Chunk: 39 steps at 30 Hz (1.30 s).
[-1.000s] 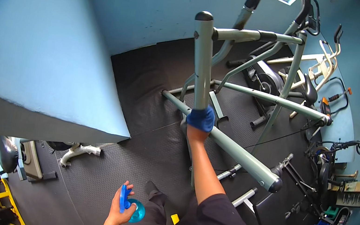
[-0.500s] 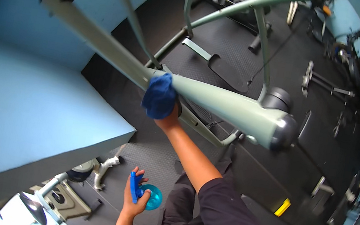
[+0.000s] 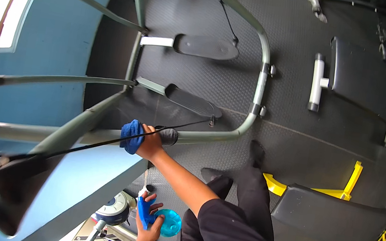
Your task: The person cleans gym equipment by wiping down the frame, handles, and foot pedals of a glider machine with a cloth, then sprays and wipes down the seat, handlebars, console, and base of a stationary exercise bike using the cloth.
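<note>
My right hand (image 3: 150, 145) presses a folded blue cloth (image 3: 131, 136) against a pale green tube (image 3: 99, 136) of an exercise machine, its fingers closed around the tube. A dark grip sleeve (image 3: 167, 136) sits just right of that hand, and a thin black cable (image 3: 93, 145) crosses in front of the cloth. Lower down, my left hand (image 3: 147, 228) is wrapped around a spray bottle with a blue trigger head (image 3: 145, 211) and a turquoise body (image 3: 170, 223). Part of the bottle's neck is hidden by the fingers.
Two black foot pedals (image 3: 206, 48) hang inside the curved green frame (image 3: 260, 86). A blue-topped ledge (image 3: 110, 163) lies beneath the tube. Rightward stand a padded black bench (image 3: 362, 71) and a yellow-framed bench (image 3: 330, 210). Another machine (image 3: 113, 209) is at the lower left.
The view has turned and shifted around the machine. My right hand and the cloth have gone from the thick upper beam to a tube beside the grip sleeve. My left hand still holds the spray bottle.
</note>
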Each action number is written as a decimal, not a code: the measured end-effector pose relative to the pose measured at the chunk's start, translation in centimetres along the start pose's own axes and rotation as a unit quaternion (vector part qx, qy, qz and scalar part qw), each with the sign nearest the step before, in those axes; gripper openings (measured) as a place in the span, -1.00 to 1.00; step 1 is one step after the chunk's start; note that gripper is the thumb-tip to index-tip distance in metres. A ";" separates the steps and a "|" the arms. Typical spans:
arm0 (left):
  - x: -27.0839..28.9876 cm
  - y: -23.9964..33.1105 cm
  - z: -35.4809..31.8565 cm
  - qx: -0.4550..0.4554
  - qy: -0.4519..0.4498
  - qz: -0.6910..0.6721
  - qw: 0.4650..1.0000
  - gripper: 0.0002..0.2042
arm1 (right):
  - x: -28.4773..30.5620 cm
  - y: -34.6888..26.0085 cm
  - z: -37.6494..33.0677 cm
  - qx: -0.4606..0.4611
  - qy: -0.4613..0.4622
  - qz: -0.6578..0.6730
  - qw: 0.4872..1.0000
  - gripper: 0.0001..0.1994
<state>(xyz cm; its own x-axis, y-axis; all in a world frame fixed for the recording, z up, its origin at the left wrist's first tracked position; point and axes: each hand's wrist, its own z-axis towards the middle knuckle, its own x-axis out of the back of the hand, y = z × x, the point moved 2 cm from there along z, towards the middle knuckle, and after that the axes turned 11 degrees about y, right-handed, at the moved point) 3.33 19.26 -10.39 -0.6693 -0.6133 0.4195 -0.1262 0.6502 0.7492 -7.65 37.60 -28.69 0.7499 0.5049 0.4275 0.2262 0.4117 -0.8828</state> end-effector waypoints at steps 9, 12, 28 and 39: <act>-14.3 -7.0 4.3 0.079 -0.059 0.014 0.995 -0.11 | 8.3 35.1 -18.1 -0.193 0.114 0.056 0.973 -0.90; -16.6 -9.0 4.4 0.102 -0.073 0.043 0.991 -0.07 | 12.5 45.1 -22.8 -0.222 -0.061 -0.121 0.966 -0.74; -15.3 -1.5 1.4 0.070 -0.040 -0.015 0.997 -0.14 | 15.5 12.1 -5.5 0.097 0.077 0.143 0.982 -0.53; -2.8 5.5 -4.3 -0.074 0.095 -0.109 0.987 -0.15 | 37.4 -18.5 5.3 0.251 -0.044 0.169 0.952 -0.34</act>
<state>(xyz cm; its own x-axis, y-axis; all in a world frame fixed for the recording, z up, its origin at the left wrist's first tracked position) 7.72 22.60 -5.26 -0.4868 -0.8133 0.3186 -0.1337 0.4298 0.8930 12.96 52.86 4.71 0.6668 0.7255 0.1702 -0.3602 0.5137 -0.7787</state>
